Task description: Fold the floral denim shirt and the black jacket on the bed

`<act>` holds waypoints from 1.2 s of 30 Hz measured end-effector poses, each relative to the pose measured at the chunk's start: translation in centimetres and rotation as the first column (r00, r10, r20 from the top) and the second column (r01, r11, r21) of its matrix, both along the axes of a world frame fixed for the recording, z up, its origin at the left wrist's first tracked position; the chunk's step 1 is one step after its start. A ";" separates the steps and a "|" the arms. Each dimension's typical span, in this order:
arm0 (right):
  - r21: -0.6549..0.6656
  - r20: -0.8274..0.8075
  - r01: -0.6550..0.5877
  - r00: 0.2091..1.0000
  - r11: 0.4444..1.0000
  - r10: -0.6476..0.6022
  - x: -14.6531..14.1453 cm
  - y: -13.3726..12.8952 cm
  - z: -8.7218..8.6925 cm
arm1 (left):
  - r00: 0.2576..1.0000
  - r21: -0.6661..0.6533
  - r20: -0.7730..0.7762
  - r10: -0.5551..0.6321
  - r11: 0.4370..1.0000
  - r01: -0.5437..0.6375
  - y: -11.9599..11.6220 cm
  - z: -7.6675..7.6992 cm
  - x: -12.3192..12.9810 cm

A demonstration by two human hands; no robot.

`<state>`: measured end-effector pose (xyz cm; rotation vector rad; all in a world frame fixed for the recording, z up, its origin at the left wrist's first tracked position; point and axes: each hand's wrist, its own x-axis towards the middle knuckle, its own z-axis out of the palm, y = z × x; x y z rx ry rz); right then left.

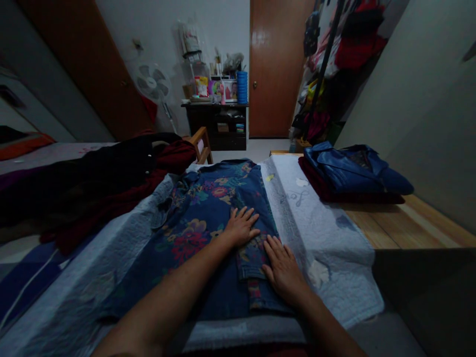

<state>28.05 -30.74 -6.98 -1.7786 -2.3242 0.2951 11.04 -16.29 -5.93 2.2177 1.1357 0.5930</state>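
Note:
A dark blue floral denim jacket (193, 225) lies spread on a pale quilted cloth (297, 198). Its right side is folded inward, with a sleeve and its cuff (253, 270) lying down along the front. My left hand (241, 228) rests flat on the upper part of that sleeve, fingers spread. Lower and to the right, my right hand (284, 267) lies on the jacket's folded right edge, its fingers stretched out. Neither hand grips the fabric. The jacket's other sleeve, on the left, is partly bunched near the collar end.
Folded blue denim and dark red garments (357, 171) are stacked on a wooden surface (412, 223) at right. A heap of dark clothes (100, 178) lies at left. Farther back are a wooden armrest (201, 144), a fan (152, 82), a dark cabinet (215, 126) and a brown door (278, 69).

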 end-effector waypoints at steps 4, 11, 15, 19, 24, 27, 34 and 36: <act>-0.062 -0.008 0.005 1.000 0.998 -0.005 0.3 0.3 1.4 | 0.986 0.058 -0.157 0.061 0.997 -0.052 2.5 -0.3 -1.3; -0.074 -0.095 -0.008 0.995 0.997 0.001 -1.0 5.8 6.0 | 0.963 0.260 -0.210 0.166 0.959 -0.108 6.2 0.9 -1.2; 0.079 -0.106 0.054 0.993 0.995 -0.045 -2.4 9.3 3.9 | 0.985 0.216 -0.167 0.037 0.976 0.000 7.0 0.8 -0.5; 0.068 -0.056 0.061 0.997 0.996 -0.057 -2.5 10.2 0.8 | 0.991 0.108 -0.127 0.043 0.994 -0.030 8.1 0.0 -1.1; 0.096 -0.045 0.062 0.997 0.993 -0.058 -2.1 9.9 -0.2 | 0.989 0.085 -0.116 0.096 0.993 -0.087 10.2 0.8 -1.4; 0.108 -0.052 0.063 0.997 0.992 -0.057 -2.2 10.0 -0.1 | 0.996 0.101 -0.069 0.064 0.993 -0.056 11.2 1.2 -0.5; 0.103 -0.066 0.073 0.996 0.992 -0.067 -2.1 10.1 -0.7 | 0.992 0.057 -0.052 -0.117 0.991 0.120 13.7 -1.1 1.8; 0.109 -0.069 0.076 0.995 0.991 -0.069 -2.1 10.1 -0.9 | 0.992 0.027 -0.103 -0.077 0.996 0.080 15.1 -1.3 2.2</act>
